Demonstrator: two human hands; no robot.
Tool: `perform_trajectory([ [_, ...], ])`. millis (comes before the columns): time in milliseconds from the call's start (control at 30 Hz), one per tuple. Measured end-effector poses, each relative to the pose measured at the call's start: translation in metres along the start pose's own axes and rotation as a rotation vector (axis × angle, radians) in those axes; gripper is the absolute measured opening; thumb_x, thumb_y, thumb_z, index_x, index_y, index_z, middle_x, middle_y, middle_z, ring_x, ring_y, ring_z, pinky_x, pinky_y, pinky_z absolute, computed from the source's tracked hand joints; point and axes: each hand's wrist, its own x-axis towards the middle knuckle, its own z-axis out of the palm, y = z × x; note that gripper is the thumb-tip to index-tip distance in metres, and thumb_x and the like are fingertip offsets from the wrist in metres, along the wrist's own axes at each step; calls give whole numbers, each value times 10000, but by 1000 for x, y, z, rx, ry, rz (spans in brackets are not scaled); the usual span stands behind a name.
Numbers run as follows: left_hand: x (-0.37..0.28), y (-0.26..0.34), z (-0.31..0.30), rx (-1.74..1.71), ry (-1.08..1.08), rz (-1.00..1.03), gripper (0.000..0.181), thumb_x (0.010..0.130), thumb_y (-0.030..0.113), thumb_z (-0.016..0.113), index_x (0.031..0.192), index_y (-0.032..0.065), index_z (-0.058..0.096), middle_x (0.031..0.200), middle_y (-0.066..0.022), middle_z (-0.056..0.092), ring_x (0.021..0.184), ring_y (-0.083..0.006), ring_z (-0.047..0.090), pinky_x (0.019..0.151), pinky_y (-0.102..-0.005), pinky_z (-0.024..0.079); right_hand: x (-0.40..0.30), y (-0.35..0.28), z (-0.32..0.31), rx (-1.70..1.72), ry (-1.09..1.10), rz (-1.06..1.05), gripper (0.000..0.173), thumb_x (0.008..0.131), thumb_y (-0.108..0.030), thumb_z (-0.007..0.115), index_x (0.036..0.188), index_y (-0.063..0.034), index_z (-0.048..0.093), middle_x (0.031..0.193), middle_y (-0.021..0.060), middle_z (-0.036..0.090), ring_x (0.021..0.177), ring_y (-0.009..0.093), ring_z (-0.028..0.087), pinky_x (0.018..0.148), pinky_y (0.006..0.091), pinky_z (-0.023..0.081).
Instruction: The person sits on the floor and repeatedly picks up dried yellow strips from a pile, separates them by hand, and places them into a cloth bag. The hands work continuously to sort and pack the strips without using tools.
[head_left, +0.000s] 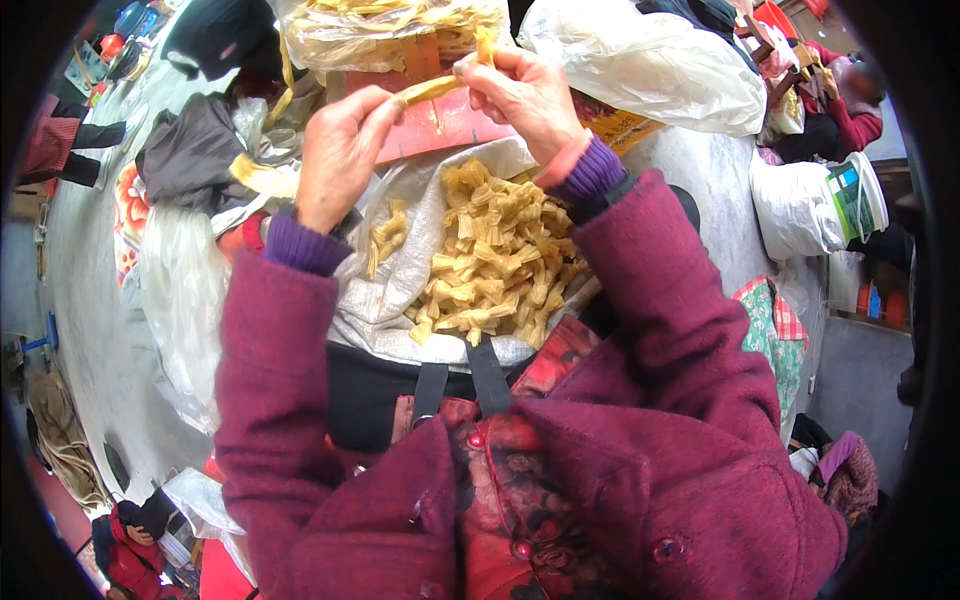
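A pale yellow, flexible strip (433, 90) is stretched between my hands above a red board (450, 124). My left hand (341, 150) pinches one end between thumb and fingers. At the other end, my right hand (521, 94) grips the strip, and a short folded part stands up above its fingertips. Below both hands, a white woven sack (382, 300) lies open on my lap, holding a heap of knotted yellow pieces (495, 262). A few more knots (388, 236) lie on the sack's left fold. What the strip is made of, I cannot tell.
Beyond the board is a clear plastic bag of yellow strips (397, 37). A white plastic bag (645, 64) lies at the upper right, near a white bucket (862, 199). Grey and clear bags (187, 300) are at left. Other people (855, 120) sit around the edges.
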Motion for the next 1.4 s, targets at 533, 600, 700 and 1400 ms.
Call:
perform_trajectory([
  [533,-48,57,52,285,-114,363,78,820,133,591,844,63,568,709,-125,585,647,-288,589,562,-349,466,-72,-46,-8,-736,-151,-125,285,890,-322,523,852,-62,634,665,129,598,575,282,585,522,345,442],
  [600,-52,63,60,224,-110,451,150,810,164,585,743,60,500,617,-110,552,594,-269,583,520,-361,453,-79,-43,0,-518,-204,175,318,907,-295,507,793,-18,612,585,50,590,505,182,560,477,307,433],
  [700,-61,63,52,208,-202,379,164,813,185,591,770,56,501,628,-123,546,601,-296,577,531,-379,447,-85,-31,1,-332,-196,408,266,883,-209,552,763,13,637,570,-20,551,505,54,487,455,233,392],
  [1400,-92,62,39,-1205,-440,-791,204,904,311,531,939,110,536,582,66,443,415,-11,325,402,-167,283,-101,-32,9,26,-510,195,236,834,-219,632,964,-24,655,729,-4,607,614,38,513,527,194,408],
])
